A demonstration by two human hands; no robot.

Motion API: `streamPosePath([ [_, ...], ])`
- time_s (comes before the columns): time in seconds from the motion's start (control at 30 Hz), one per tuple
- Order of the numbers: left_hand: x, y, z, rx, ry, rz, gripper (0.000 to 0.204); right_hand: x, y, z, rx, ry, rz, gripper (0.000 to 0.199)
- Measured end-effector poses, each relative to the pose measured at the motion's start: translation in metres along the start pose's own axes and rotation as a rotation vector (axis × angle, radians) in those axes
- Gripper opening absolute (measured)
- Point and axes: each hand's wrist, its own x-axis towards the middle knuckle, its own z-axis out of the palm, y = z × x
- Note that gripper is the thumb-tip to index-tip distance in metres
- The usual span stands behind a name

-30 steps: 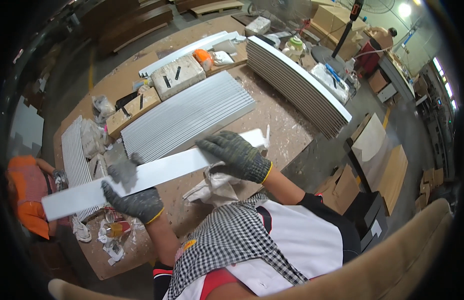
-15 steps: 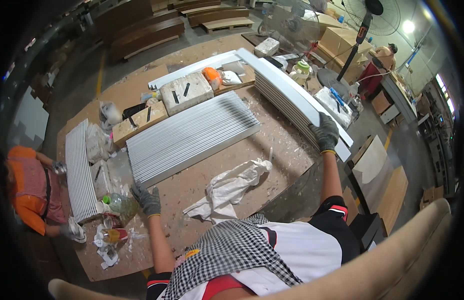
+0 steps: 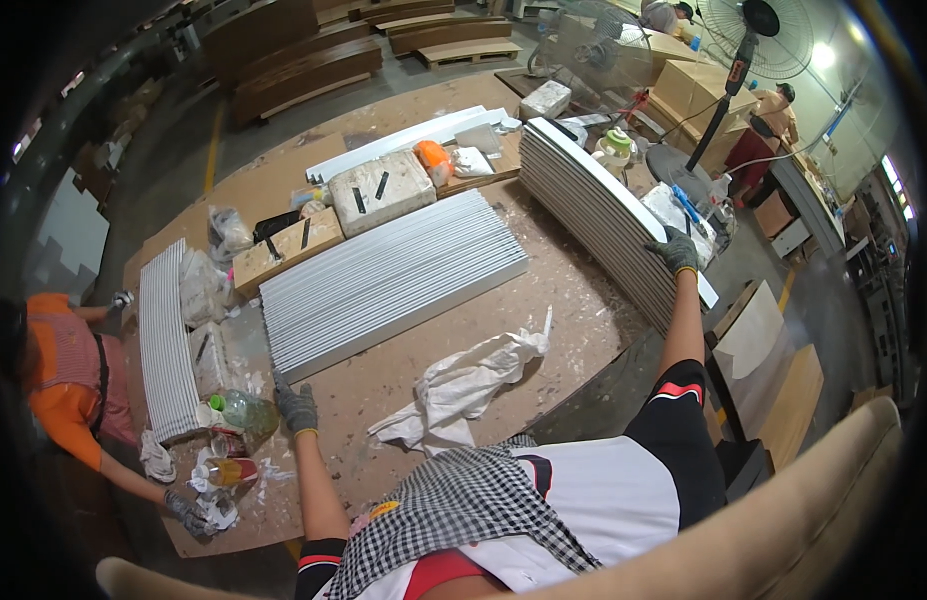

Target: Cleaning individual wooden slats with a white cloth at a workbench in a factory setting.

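A stack of white strips [image 3: 389, 275] lies in the middle of the table. My left hand [image 3: 297, 405], in a grey glove, is at its near left corner with fingers stretched out, holding nothing. At the right stands a second stack of long white strips [image 3: 574, 215], edges facing the middle. My gloved right hand [image 3: 676, 251] grips the near part of its top white strip [image 3: 629, 200]; part of the grip is hidden. A crumpled white cloth [image 3: 464, 388] lies on the table between my arms.
A co-worker in orange [image 3: 69, 385] stands left beside another strip stack [image 3: 167, 340], one gloved hand near an amber bottle [image 3: 231, 471]. Wrapped blocks [image 3: 382, 193] sit behind the middle stack. A fan stand [image 3: 719, 105] rises at the back right.
The top strip on the right stack, askew before, now lies in line with it; my right hand has moved slightly right with it. The co-worker's near hand has moved down toward the table's near left corner.
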Motion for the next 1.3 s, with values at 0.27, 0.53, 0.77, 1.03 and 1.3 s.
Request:
streamPosePath([
  [0.27,0.02,-0.038,0.021,-0.5,0.144,0.001,0.066,0.018,0.013,0.011,0.029,0.022,-0.107,0.085],
  [0.53,0.019,-0.023,-0.015,0.012,0.059,0.053,0.043,0.025,0.013,0.005,0.118,-0.04,-0.135,0.08],
  [0.77,0.013,-0.049,-0.02,0.066,0.016,0.291,0.04,0.016,0.018,0.006,0.127,-0.019,-0.118,0.082],
  [1.03,-0.02,-0.014,-0.042,-0.47,-0.318,-0.057,0.017,-0.021,-0.018,0.02,-0.137,0.439,-0.222,0.069],
  [1.3,-0.115,-0.071,0.012,-1.074,-0.121,-0.224,0.041,-0.26,-0.181,0.209,-0.041,-0.289,-0.234,0.052],
])
